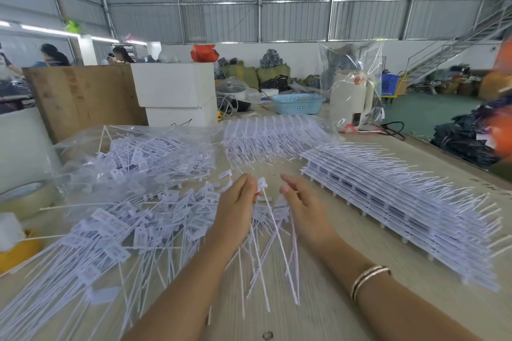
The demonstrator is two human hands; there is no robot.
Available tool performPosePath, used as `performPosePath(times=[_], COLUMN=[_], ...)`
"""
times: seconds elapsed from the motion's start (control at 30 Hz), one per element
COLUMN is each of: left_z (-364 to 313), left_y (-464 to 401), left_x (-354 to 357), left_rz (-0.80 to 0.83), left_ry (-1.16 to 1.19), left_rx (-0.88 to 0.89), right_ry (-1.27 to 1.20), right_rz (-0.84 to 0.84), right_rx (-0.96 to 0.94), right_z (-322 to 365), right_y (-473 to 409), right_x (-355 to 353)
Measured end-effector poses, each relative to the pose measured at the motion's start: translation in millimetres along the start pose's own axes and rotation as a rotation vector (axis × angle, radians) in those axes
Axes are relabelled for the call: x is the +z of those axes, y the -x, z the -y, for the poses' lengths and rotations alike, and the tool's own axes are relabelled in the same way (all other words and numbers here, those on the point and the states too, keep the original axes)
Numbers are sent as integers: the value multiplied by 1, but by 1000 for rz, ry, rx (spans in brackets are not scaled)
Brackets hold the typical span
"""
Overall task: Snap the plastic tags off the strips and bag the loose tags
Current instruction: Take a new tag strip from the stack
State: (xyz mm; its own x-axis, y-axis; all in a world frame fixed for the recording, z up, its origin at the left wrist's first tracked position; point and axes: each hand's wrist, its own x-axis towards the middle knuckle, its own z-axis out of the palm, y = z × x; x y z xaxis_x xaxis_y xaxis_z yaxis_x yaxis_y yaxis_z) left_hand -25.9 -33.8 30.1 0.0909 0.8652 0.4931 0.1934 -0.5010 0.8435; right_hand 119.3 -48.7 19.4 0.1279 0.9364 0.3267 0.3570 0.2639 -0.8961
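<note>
Warehouse shed, corrugated metal walls, people working far left behind a plywood board (83,97). I sat at a pale wooden bench (346,285).

Far left: roll of tape (25,196), yellow object below it, partly out of frame. Next, a clear plastic bag (133,158) lay open on the bench, holding a heap of loose tags; more loose tags (133,230) sprawled outside it toward me, tails fanned to the bench edge.

Centre: my left hand (235,213) pinched a bundle of tags (261,185), fingers curled round the heads, tails hanging down between my forearms. My right hand (302,207) was just beside it, fingers loosely extended, holding nothing that I could see; thin tails passed under it.

Behind, a second clear bag (277,133) held unsnapped strips. Right: a stack of strips (401,202) lay uncovered, tags not yet snapped off. Beyond, a blue basket (297,104), contents not visible, and a white appliance (350,97) under clear wrap.

Risks, as I judged them: the bundle's tails could snag the loose pile and drag tags off the near edge when I moved toward the bag. The bag mouth looked slack, so a careless drop could scatter tags beside it. Long way to go.
</note>
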Motion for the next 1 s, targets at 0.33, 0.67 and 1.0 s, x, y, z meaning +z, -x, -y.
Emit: performPosePath(times=[0.33, 0.67, 1.0], left_z=[-2, -3, 4], left_y=[4, -1, -3], left_x=[9, 3, 2], left_rz=[84, -45, 58], left_ry=[-187, -529, -360], left_rx=[77, 244, 110], right_ry=[151, -244, -389], right_rz=[29, 118, 159], right_rx=[-124, -95, -58], right_z=[6, 4, 6], right_y=[5, 4, 5], right_x=[6, 0, -1])
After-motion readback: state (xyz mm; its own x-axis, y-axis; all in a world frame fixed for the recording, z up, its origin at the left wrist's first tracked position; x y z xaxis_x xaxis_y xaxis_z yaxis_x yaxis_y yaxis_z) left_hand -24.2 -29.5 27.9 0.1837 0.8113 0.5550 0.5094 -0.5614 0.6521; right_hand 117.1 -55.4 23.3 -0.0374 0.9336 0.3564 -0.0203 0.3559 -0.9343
